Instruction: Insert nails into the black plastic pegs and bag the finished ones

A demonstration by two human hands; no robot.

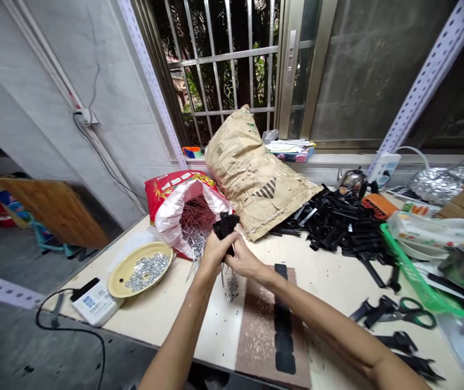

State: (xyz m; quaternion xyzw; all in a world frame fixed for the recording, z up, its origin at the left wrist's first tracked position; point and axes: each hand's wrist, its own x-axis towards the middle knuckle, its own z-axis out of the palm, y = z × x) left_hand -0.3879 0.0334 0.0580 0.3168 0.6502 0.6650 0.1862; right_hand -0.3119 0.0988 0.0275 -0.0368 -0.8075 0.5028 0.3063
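Note:
Close together over the middle of the table, my left hand [214, 250] and my right hand [245, 261] are both closed around a bunch of black plastic parts [226, 223]. Thin metal rods stick out below the fingers, above a small cluster of shiny metal bits [231, 287]. Just behind is an open red and white sack [167, 216] of reddish, silver-ended rods [199, 216]. To the left, a yellow dish [116, 281] holds many small silver pieces [147, 271]. A brown board [256, 325] with a row of black pads [283, 317] lies below my right forearm.
A tan paper sack [252, 168] leans by the window, next to a heap of black plastic parts [337, 227]. Scissors [417, 314] lie at right beside a green basket [403, 265]. A white box-shaped device [96, 303] with a cable sits at the left table edge.

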